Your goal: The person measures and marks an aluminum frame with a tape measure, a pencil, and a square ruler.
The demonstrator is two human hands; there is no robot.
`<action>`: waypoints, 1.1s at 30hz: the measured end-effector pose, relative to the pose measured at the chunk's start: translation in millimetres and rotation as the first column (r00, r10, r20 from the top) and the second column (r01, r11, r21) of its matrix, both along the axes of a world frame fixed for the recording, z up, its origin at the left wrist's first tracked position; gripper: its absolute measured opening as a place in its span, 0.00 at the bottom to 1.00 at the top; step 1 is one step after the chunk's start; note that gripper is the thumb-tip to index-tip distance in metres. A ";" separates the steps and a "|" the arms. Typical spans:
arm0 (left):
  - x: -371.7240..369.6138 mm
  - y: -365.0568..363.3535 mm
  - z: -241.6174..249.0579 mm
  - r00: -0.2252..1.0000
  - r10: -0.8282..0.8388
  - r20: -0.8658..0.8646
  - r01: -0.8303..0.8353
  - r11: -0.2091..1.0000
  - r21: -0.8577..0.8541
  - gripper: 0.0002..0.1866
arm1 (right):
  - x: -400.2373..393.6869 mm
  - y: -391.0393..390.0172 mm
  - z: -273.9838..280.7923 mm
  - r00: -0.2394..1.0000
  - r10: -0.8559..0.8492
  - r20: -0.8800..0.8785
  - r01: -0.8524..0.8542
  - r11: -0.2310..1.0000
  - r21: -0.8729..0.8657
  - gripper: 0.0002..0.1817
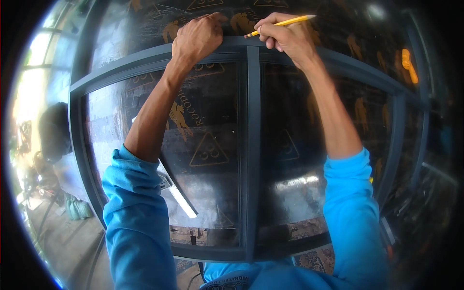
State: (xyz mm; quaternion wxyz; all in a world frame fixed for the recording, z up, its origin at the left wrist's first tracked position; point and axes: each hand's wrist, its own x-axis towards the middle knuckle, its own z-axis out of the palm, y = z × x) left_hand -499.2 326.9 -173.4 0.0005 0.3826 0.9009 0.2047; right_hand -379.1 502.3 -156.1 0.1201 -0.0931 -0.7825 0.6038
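My right hand (289, 37) grips a yellow pencil (289, 21) above the far rail of a dark grey frame (253, 145). The pencil lies slanted, its reddish end low toward the left and its pointed end up to the right. My left hand (198, 37) is curled at the same rail, left of the centre bar. Its fingers are bent and partly hidden, so what they hold, if anything, does not show. Under my left forearm, a silver metal square (180, 197) lies inside the left opening, partly covered by my sleeve.
Black boards (208, 111) with gold crocodile print lie beneath the frame and beyond it. An orange-yellow object (409, 66) sits at the far right. On the floor at left is a greenish bundle (77, 208). Patterned material (309, 261) shows near my body.
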 end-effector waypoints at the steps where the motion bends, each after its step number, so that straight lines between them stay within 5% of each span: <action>1: 0.9 -1.0 0.8 1.000 0.000 0.001 0.000 1.000 -0.001 0.18 | 0.2 1.0 -2.1 1.000 -0.014 0.016 0.014 1.000 -0.020 0.09; 13: 0.8 -1.0 0.2 1.000 0.009 -0.010 -0.009 1.000 0.007 0.19 | 2.7 -6.2 -2.0 0.997 -0.062 -0.053 0.069 0.989 0.130 0.08; 15: 0.0 -1.8 0.3 1.000 0.002 -0.021 -0.002 1.000 0.008 0.18 | 2.0 -2.6 -1.9 0.999 -0.017 -0.050 0.023 0.991 0.130 0.08; 17: 0.4 -1.6 0.6 1.000 0.005 -0.002 -0.005 1.000 0.012 0.18 | 0.7 3.8 -5.1 0.996 -0.087 -0.029 0.084 0.992 -0.098 0.07; 21: -0.4 -2.3 -3.0 1.000 0.002 -0.026 -0.002 1.000 -0.010 0.18 | 4.9 -2.2 -2.7 0.999 -0.023 -0.035 0.025 0.999 0.047 0.08; 31: 0.0 -1.7 -1.7 1.000 -0.008 -0.014 0.008 1.000 -0.009 0.19 | 4.1 0.9 -2.7 1.000 -0.022 -0.009 0.022 1.000 0.002 0.09; 33: -1.0 -1.0 0.0 1.000 -0.006 -0.011 0.006 1.000 -0.011 0.19 | 4.2 2.9 1.1 0.996 0.084 0.029 -0.085 0.996 0.033 0.08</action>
